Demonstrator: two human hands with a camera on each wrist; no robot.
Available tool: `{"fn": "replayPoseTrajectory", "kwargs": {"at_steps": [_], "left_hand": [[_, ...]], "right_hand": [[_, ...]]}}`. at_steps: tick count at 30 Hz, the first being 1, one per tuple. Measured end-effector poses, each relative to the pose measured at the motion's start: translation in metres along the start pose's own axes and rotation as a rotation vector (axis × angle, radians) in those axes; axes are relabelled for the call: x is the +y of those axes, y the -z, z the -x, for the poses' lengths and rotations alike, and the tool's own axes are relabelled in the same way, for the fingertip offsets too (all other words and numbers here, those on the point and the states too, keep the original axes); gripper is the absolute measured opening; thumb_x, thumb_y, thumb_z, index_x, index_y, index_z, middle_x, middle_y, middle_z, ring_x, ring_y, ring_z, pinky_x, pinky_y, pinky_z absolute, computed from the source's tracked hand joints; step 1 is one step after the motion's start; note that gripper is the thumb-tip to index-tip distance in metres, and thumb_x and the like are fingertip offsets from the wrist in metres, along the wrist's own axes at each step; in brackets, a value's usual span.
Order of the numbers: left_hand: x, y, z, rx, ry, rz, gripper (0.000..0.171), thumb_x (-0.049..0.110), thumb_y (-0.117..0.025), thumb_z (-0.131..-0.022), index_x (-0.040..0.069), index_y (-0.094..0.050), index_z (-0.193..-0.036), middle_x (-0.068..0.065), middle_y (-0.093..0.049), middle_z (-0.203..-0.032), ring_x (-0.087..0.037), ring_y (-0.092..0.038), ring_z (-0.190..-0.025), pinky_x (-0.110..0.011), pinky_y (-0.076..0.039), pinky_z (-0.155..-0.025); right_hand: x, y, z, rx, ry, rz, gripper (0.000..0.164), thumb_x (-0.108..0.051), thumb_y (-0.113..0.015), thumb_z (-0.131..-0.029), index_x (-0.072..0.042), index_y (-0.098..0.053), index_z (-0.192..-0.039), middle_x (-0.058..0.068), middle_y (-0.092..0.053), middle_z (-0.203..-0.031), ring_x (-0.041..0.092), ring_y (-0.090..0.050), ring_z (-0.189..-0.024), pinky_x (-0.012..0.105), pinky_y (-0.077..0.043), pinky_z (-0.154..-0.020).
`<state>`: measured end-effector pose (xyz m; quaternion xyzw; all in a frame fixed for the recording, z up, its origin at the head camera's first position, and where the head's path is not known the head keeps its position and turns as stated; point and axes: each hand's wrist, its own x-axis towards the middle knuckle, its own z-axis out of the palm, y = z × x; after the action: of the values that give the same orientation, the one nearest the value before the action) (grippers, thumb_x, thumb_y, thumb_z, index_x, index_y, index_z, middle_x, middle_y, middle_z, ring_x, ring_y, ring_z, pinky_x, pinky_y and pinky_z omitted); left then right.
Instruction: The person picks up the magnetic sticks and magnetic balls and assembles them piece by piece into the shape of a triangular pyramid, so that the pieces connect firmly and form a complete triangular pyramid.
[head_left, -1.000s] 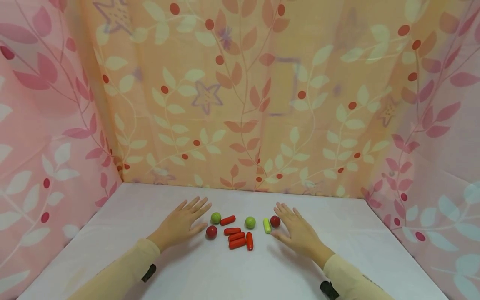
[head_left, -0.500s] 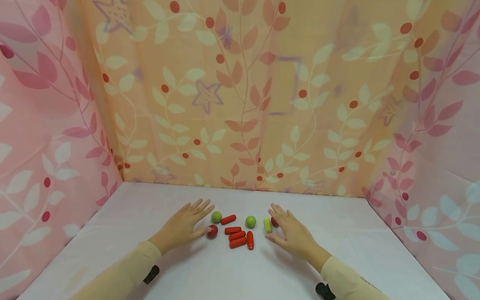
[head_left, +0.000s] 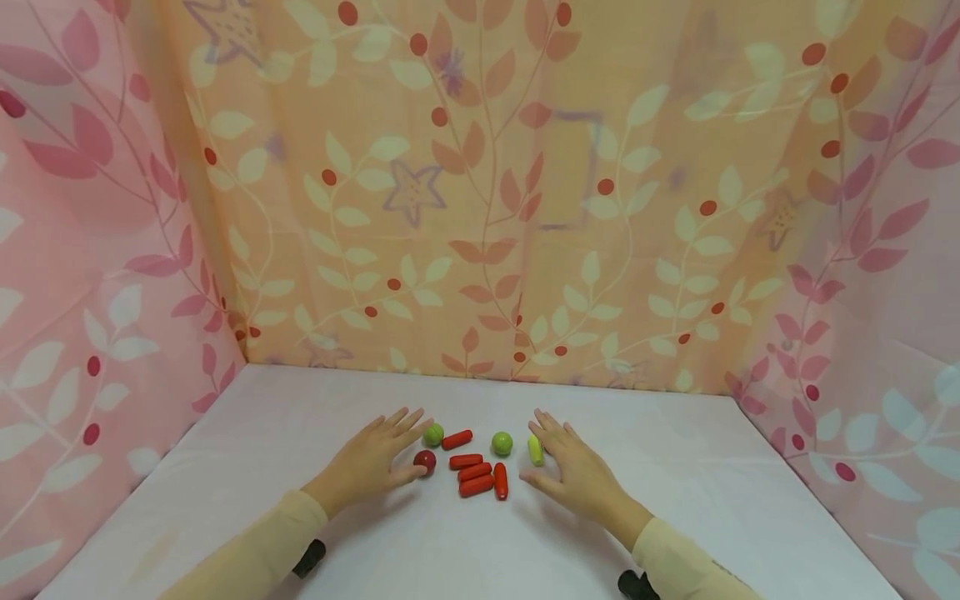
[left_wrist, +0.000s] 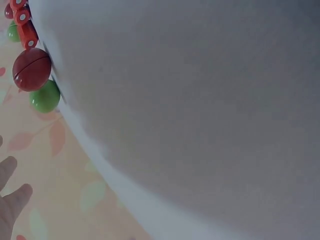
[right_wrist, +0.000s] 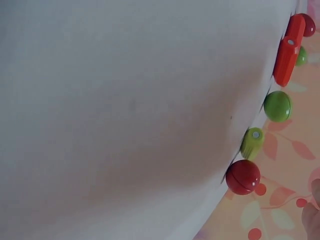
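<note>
Fingers (head_left: 411, 437) straight, gripping nothing: left hand (head_left: 372, 459) left of red cylinder cluster (head_left: 476, 472), right hand (head_left: 587, 477) right of it. Apparent pre-grasp step; next move likely calls for curling fingers.

We count five short, glossy red rods (head_left: 476, 485) and one short, yellow-green rod (head_left: 536, 450), six rods in all. We count two round, glossy green balls (head_left: 502, 443) and two round, glossy dark-red balls (head_left: 425, 460), though the head view plainly shows us only one red. We count one white table (head_left: 480, 554).
</note>
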<state>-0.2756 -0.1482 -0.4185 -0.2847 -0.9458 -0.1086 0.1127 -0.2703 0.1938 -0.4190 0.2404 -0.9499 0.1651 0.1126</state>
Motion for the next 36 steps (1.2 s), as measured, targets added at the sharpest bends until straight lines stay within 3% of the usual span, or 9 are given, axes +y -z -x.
{"fn": "replayPoseTrajectory", "kwargs": {"at_steps": [6, 10, 14, 22, 26, 30, 36], "left_hand": [[0.002, -0.001, 0.001, -0.004, 0.016, 0.036, 0.068, 0.048, -0.065, -0.093, 0.017, -0.046, -0.149, -0.011, -0.043, -0.156, -0.036, -0.041, -0.144, -0.058, -0.037, -0.113], [0.005, 0.000, 0.000, -0.011, 0.052, 0.080, 0.068, 0.048, -0.068, -0.091, 0.018, -0.048, -0.148, -0.010, -0.045, -0.155, -0.034, -0.045, -0.141, -0.056, -0.042, -0.110], [0.009, 0.003, -0.002, -0.042, 0.135, 0.165, 0.068, 0.046, -0.073, -0.087, 0.018, -0.051, -0.146, -0.010, -0.047, -0.153, -0.034, -0.048, -0.139, -0.055, -0.043, -0.109], [0.013, 0.006, -0.008, -0.071, 0.285, 0.290, 0.070, 0.040, -0.080, -0.081, 0.019, -0.055, -0.143, -0.009, -0.053, -0.148, -0.035, -0.051, -0.135, -0.055, -0.043, -0.109], [0.014, 0.005, -0.010, -0.068, 0.367, 0.382, 0.067, 0.036, -0.083, -0.080, 0.014, -0.059, -0.138, -0.012, -0.061, -0.139, -0.035, -0.057, -0.128, -0.056, -0.046, -0.105], [0.013, 0.003, -0.011, -0.041, 0.401, 0.458, 0.061, 0.032, -0.084, -0.079, 0.011, -0.062, -0.131, -0.016, -0.065, -0.131, -0.036, -0.061, -0.121, -0.055, -0.050, -0.101], [0.012, -0.001, -0.011, -0.013, 0.447, 0.538, 0.057, 0.028, -0.085, -0.078, 0.010, -0.064, -0.128, -0.016, -0.067, -0.127, -0.037, -0.062, -0.118, -0.054, -0.053, -0.096]], "right_hand": [[-0.006, -0.003, -0.001, -0.002, -0.039, -0.048, 0.075, -0.048, -0.068, -0.090, -0.010, -0.045, -0.149, 0.007, -0.035, -0.161, 0.025, -0.033, -0.149, 0.047, -0.026, -0.121], [-0.011, -0.002, -0.001, 0.014, -0.074, -0.110, 0.074, -0.051, -0.068, -0.090, -0.010, -0.047, -0.148, 0.007, -0.037, -0.160, 0.031, -0.040, -0.145, 0.051, -0.036, -0.116], [-0.016, -0.001, -0.002, 0.049, -0.096, -0.211, 0.072, -0.048, -0.071, -0.088, -0.009, -0.050, -0.145, 0.010, -0.042, -0.157, 0.035, -0.047, -0.139, 0.055, -0.042, -0.110], [-0.024, -0.001, -0.005, 0.079, -0.148, -0.370, 0.068, -0.035, -0.080, -0.083, -0.006, -0.055, -0.140, 0.014, -0.049, -0.151, 0.035, -0.049, -0.137, 0.053, -0.042, -0.110], [-0.027, -0.001, -0.007, 0.107, -0.237, -0.487, 0.066, -0.031, -0.081, -0.083, -0.003, -0.057, -0.137, 0.016, -0.057, -0.143, 0.036, -0.056, -0.130, 0.049, -0.049, -0.104], [-0.029, -0.002, -0.008, 0.127, -0.341, -0.613, 0.064, -0.031, -0.082, -0.082, -0.003, -0.059, -0.135, 0.018, -0.062, -0.136, 0.035, -0.060, -0.125, 0.045, -0.050, -0.103], [-0.029, -0.007, -0.011, 0.140, -0.410, -0.678, 0.059, -0.030, -0.082, -0.081, -0.004, -0.063, -0.130, 0.019, -0.065, -0.130, 0.032, -0.064, -0.121, 0.044, -0.051, -0.102]]}}
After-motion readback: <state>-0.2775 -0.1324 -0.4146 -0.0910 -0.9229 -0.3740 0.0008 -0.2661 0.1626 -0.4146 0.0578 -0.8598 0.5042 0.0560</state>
